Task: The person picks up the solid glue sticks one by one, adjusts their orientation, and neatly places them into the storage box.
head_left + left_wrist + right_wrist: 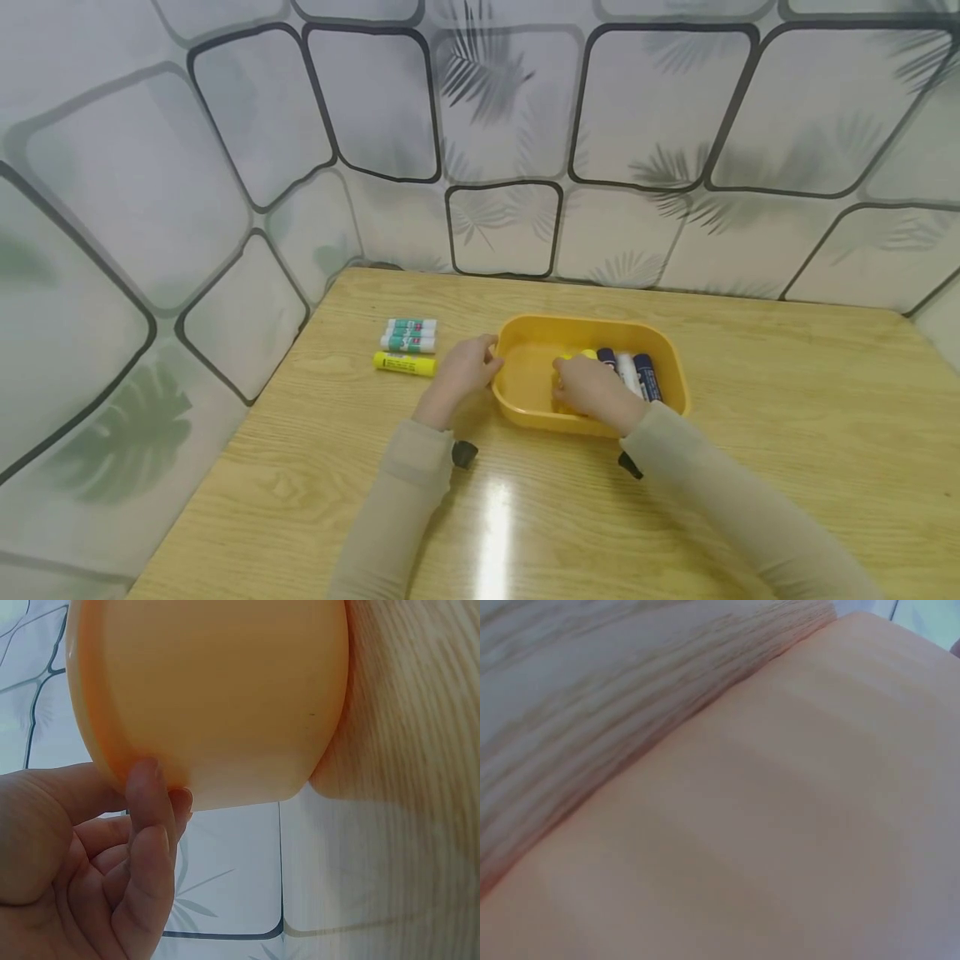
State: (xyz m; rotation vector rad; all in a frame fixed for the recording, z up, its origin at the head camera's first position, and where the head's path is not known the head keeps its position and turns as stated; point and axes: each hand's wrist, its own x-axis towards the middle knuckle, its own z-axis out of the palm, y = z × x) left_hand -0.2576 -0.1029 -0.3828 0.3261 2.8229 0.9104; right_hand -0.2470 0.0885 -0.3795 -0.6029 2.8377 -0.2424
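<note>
A pale cloth [645, 108] patterned with dark rounded outlines and grey leaves is hung behind and to the left of a wooden table [285, 500], on which a bright strip of light is reflected near the front edge of the view. A yellow-orange tray [528, 362] is set near the middle of the table, its long axis laid from left to right, with the right end brought slightly nearer the person.

In its right half, a dark stick [607, 358], a white stick [628, 374] and a navy stick [647, 377] are laid side by side, their long axes turned across the tray and their near ends slanted a little to the right. Yellow ends [588, 354] are seen just left of them, partly covered by the right hand [592, 387]. That hand is lowered into the tray with its fingers bent downward; whether anything is pinched there cannot be told, since the fingertips are hidden.

The tray's left end is pinched by the left hand [465, 367], one finger being hooked behind the rim and other fingertips pressed to the outer wall.

Left of that hand, a yellow stick [405, 363] is laid roughly left to right, its right end tipped slightly toward the person. Beyond it, three white-and-green sticks [408, 343] are lined up close together, likewise pointed left to right.
</note>
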